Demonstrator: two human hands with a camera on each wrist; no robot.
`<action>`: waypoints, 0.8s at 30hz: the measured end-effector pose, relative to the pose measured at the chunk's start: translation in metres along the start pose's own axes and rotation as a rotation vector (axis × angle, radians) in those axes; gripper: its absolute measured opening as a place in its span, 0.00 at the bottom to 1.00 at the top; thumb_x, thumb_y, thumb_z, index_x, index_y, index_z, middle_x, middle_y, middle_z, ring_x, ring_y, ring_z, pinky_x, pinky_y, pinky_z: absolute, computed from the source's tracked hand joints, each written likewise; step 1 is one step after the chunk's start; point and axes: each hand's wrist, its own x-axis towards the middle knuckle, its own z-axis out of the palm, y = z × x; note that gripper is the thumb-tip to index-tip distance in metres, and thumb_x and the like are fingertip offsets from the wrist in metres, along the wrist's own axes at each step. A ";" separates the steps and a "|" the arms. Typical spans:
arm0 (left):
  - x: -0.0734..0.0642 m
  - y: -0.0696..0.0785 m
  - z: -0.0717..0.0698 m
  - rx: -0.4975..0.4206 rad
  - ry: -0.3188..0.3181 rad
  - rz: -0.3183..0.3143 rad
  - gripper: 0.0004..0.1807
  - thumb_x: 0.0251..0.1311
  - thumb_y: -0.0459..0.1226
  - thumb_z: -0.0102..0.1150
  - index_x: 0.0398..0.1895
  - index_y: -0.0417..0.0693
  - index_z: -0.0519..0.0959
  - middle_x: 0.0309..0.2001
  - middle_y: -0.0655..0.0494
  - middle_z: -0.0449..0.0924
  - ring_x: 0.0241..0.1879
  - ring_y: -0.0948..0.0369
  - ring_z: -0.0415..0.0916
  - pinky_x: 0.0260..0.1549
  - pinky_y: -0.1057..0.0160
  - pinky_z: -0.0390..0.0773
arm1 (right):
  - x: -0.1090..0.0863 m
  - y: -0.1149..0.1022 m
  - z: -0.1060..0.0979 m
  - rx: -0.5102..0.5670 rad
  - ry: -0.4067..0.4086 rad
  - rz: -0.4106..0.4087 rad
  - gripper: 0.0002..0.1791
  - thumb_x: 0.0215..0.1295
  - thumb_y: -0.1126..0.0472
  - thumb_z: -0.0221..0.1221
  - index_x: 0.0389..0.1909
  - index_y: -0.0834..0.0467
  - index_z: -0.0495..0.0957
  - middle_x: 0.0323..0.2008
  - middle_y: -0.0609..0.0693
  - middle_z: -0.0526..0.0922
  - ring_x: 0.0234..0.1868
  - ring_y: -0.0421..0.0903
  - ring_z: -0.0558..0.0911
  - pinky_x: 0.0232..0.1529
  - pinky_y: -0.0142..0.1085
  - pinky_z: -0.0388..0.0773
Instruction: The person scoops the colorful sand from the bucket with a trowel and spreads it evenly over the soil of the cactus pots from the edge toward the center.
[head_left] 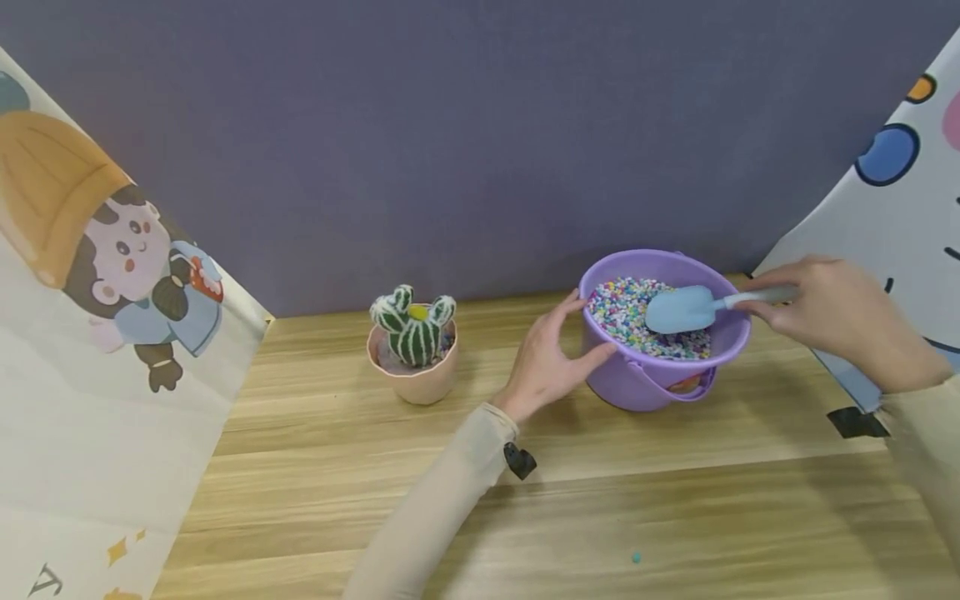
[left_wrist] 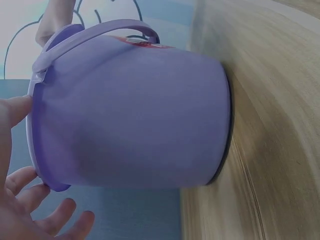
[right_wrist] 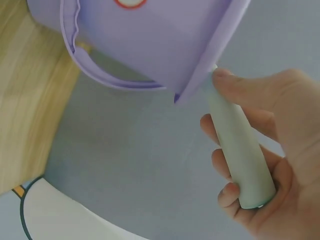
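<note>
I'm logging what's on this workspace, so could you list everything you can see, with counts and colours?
Bucket: one, purple, right of centre on the table
Sticker: one, partly visible, reddish, on the bucket's side
Granules: many, multicoloured, inside the bucket
Scoop: one, blue blade, paler handle, blade over the granules
Pot: one, peach, left of the bucket
Cactus: one, green and white with yellow, in the pot
Speck: one, teal, near edge
Table: one, wood-coloured, underneath
Backdrop: one, dark grey-blue, behind
Printed sheets: two, pale with cartoons, both sides
Sleeves: two, beige, on the arms
Left hand: one, touching the bucket's rim
Right hand: one, gripping the scoop's handle
</note>
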 end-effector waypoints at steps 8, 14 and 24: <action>-0.001 -0.001 -0.001 0.003 -0.010 0.006 0.43 0.63 0.59 0.71 0.79 0.57 0.69 0.83 0.72 0.58 0.81 0.52 0.63 0.77 0.39 0.67 | 0.009 -0.012 0.022 0.024 0.115 -0.109 0.14 0.49 0.53 0.81 0.36 0.54 0.94 0.30 0.55 0.92 0.22 0.43 0.73 0.19 0.36 0.67; -0.001 0.001 -0.002 0.018 -0.025 0.002 0.44 0.63 0.60 0.71 0.79 0.58 0.68 0.84 0.71 0.58 0.81 0.52 0.63 0.77 0.40 0.66 | 0.010 -0.021 0.038 0.080 0.158 -0.126 0.11 0.49 0.56 0.81 0.33 0.54 0.94 0.28 0.52 0.91 0.23 0.44 0.73 0.22 0.37 0.67; 0.000 0.000 -0.003 0.005 -0.021 0.003 0.45 0.62 0.60 0.72 0.79 0.57 0.68 0.84 0.68 0.58 0.81 0.53 0.62 0.79 0.40 0.65 | 0.008 -0.009 0.051 0.132 0.278 -0.266 0.16 0.39 0.62 0.83 0.34 0.55 0.94 0.29 0.48 0.92 0.26 0.45 0.79 0.30 0.32 0.71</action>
